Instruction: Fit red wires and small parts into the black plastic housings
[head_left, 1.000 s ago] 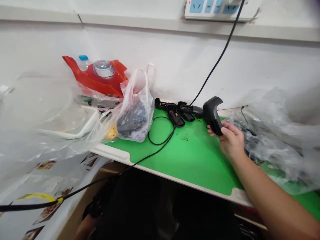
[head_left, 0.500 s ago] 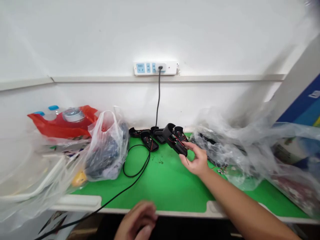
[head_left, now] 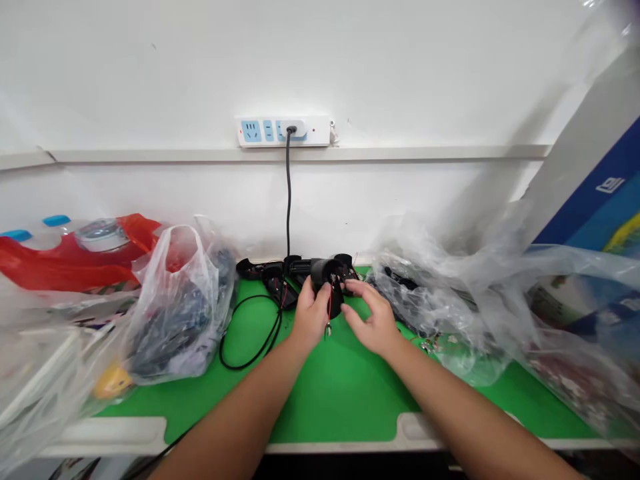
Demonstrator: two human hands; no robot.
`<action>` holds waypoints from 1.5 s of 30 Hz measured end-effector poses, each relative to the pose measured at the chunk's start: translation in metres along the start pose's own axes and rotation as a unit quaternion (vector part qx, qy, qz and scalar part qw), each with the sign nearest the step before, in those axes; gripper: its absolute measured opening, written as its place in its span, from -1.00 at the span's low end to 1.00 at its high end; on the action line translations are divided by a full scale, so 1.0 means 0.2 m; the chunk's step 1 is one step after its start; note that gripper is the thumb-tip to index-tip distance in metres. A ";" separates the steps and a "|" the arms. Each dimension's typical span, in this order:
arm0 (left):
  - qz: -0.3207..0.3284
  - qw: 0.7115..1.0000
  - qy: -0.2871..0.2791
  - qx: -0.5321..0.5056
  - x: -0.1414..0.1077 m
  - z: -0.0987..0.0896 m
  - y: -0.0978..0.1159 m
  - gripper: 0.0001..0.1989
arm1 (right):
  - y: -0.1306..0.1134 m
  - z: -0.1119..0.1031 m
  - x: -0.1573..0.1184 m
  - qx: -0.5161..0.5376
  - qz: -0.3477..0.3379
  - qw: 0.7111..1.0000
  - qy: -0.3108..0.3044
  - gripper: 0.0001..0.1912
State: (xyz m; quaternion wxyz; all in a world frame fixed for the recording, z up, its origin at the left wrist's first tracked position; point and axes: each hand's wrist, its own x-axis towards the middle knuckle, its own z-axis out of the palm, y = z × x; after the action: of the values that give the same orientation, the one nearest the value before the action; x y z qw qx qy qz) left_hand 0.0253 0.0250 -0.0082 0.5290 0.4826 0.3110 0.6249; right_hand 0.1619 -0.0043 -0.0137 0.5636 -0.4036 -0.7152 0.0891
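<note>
Three plastic bags crowd the green-topped table (head_left: 340, 400). At right, a clear bag (head_left: 440, 300) crumples around dark parts; left of center, a white carrier bag (head_left: 175, 313) bulges with dark items, and a red bag (head_left: 65, 263) lies behind it at far left. At center, the left hand (head_left: 311, 317) grips a black plastic housing (head_left: 327, 277) trailing red wires (head_left: 330, 310), while the right hand (head_left: 373, 320) spreads open just beside it.
</note>
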 end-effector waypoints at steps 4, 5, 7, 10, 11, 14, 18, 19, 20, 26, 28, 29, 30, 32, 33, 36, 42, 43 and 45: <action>-0.012 0.999 -0.032 0.008 -0.01 -0.04 0.02 -0.54 | -0.03 -0.04 0.00 0.090 0.025 0.994 0.054 -0.78; -0.017 0.999 -0.035 0.007 -0.01 -0.05 0.02 -0.54 | -0.05 -0.05 0.00 0.104 0.007 0.994 0.045 -0.77; -0.018 0.999 -0.037 0.031 -0.01 -0.05 0.03 -0.56 | -0.09 -0.07 -0.01 0.108 -0.055 0.993 -0.009 -0.69; -0.008 0.992 -0.044 0.118 -0.01 -0.05 0.04 -0.53 | -0.13 -0.08 -0.01 0.068 -0.127 0.986 -0.089 -0.52; -0.004 0.988 -0.048 0.147 -0.01 -0.05 0.04 -0.51 | -0.13 -0.07 -0.02 0.052 -0.136 0.984 -0.099 -0.49; 0.012 0.981 -0.061 0.186 -0.01 -0.05 0.05 -0.46 | -0.11 -0.05 -0.03 0.022 -0.159 0.982 -0.096 -0.51; 0.000 0.986 -0.056 0.160 -0.01 -0.05 0.05 -0.47 | -0.08 -0.03 -0.03 0.017 -0.181 0.979 -0.088 -0.57; -0.010 0.988 -0.050 0.144 -0.01 -0.05 0.05 -0.47 | -0.07 -0.03 -0.02 0.021 -0.184 0.979 -0.090 -0.57; -0.023 0.991 -0.044 0.124 -0.01 -0.04 0.06 -0.47 | -0.07 -0.03 -0.02 0.026 -0.186 0.978 -0.091 -0.57; -0.166 0.984 -0.023 -0.061 -0.01 -0.03 0.13 -0.57 | -0.07 -0.08 0.02 -0.010 -0.189 0.982 -0.015 -0.59; -0.219 0.969 -0.039 -0.112 -0.02 -0.03 0.15 -0.64 | -0.07 -0.10 0.02 -0.034 -0.187 0.982 0.019 -0.59; -0.239 0.962 -0.045 -0.128 -0.02 -0.03 0.16 -0.68 | -0.07 -0.11 0.02 -0.044 -0.192 0.980 0.028 -0.59; -0.254 0.956 -0.048 -0.138 -0.02 -0.03 0.17 -0.71 | -0.07 -0.11 0.02 -0.053 -0.202 0.978 0.028 -0.59; -0.275 0.949 -0.047 -0.145 -0.03 -0.02 0.18 -0.73 | -0.08 -0.12 0.01 -0.064 -0.230 0.971 0.014 -0.61; -0.280 0.948 -0.046 -0.144 -0.03 -0.02 0.18 -0.74 | -0.08 -0.12 0.01 -0.068 -0.245 0.967 0.004 -0.62; -0.270 0.952 -0.051 -0.137 -0.03 -0.02 0.17 -0.74 | -0.09 -0.12 0.01 -0.073 -0.278 0.958 -0.023 -0.64; -0.225 0.968 -0.033 -0.102 -0.04 -0.01 0.17 -0.68 | -0.10 -0.11 0.00 -0.090 -0.303 0.945 -0.076 -0.66; -0.218 0.971 -0.030 -0.096 -0.05 -0.01 0.17 -0.66 | -0.10 -0.11 0.00 -0.093 -0.305 0.943 -0.089 -0.67; -0.208 0.974 -0.026 -0.092 -0.05 0.00 0.17 -0.64 | -0.11 -0.10 -0.01 -0.092 -0.307 0.941 -0.106 -0.70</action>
State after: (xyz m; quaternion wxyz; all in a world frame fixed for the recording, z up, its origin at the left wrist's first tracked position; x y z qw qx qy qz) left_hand 0.0117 0.0076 0.0200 0.6973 0.3728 0.3317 0.5146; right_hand 0.1700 -0.0264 0.0048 0.4449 -0.2029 -0.8651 -0.1115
